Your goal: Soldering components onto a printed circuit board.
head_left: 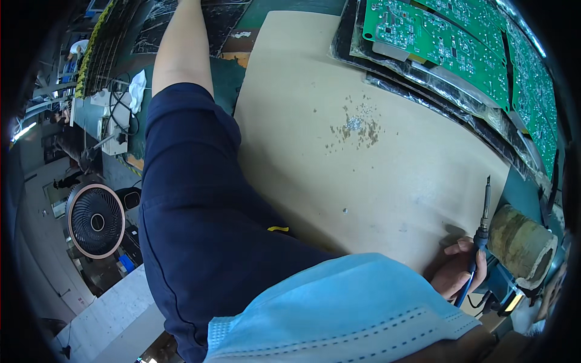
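Observation:
My right hand (452, 275) is at the lower right, its fingers wrapped round a soldering iron (481, 235). The iron stands nearly upright in the picture, its bare metal tip pointing to the far side. Beneath it lies a beige board (290, 91) with a scatter of silvery solder bits and brown specks (355, 124) near its middle. My left arm (181, 51), in a dark blue sleeve, reaches far forward past the board's left side. The left hand lies beyond the top edge, out of sight.
Green circuit boards (436, 48) rest on dark, plastic-wrapped trays (411, 75) at the far right. Close to my right hand lies a thick hollow cylinder (514, 242). At the left are a round fan (97, 221) and a black cable (121, 109). A light blue mask (345, 302) blocks the near middle.

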Demonstrator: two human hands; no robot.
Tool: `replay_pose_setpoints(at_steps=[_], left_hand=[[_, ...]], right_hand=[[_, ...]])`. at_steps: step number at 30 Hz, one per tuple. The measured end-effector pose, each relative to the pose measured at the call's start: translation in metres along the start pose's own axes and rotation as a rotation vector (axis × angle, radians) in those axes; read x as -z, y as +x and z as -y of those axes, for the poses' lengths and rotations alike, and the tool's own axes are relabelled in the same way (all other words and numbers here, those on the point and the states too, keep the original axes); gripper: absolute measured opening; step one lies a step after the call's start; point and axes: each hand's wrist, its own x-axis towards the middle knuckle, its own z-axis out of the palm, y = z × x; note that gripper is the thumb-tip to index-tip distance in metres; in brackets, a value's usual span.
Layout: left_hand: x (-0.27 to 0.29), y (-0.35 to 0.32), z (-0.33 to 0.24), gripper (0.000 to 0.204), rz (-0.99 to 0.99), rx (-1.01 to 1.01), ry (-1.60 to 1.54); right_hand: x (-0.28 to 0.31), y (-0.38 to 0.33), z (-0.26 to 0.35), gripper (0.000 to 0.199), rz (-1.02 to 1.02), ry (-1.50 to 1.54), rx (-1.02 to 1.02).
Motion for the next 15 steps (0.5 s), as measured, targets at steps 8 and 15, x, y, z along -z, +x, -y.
replay_pose_setpoints(at_steps=[8, 15], left_hand=[[0.051, -0.023, -0.018, 0.05, 0.211, -0.143, 0.118], [0.124, -0.074, -0.016, 0.083, 0.287, -0.195, -0.034]], right_hand=[[-0.002, 0.003, 0.0, 0.053, 0.017, 0.001, 0.013], [-0.003, 0.004, -0.001, 0.053, 0.034, 0.003, 0.04]])
